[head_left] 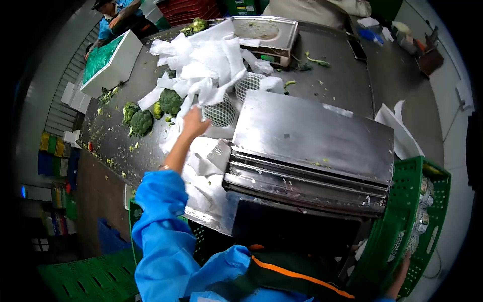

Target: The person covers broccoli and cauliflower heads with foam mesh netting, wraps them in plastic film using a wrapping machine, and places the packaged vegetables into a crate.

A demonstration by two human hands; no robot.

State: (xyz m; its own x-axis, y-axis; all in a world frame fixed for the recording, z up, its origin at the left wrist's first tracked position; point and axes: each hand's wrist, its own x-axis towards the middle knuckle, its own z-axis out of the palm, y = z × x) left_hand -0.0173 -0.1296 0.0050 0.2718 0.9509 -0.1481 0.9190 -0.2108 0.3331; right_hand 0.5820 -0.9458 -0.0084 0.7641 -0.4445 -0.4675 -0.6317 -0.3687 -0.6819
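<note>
My left hand (195,124) reaches over the table with its thumb held away from the fingers. It is beside a broccoli head in white foam netting (220,112), and I see nothing in its grasp. White foam net sleeves (211,58) lie piled just beyond. Bare broccoli heads (141,122) rest to the left, another one (171,101) closer to the pile. At the far right, my right hand (401,269) is at the green crate (385,236), low by its wrapped, net-covered produce (421,220). Its fingers are mostly hidden.
A steel wrapping machine (312,136) stands right of my left hand. Behind the pile is a scale (266,32). A white box with green lining (113,58) stands at the left edge, near another person (121,20). A phone (357,49) lies on the table. Leaf scraps are scattered.
</note>
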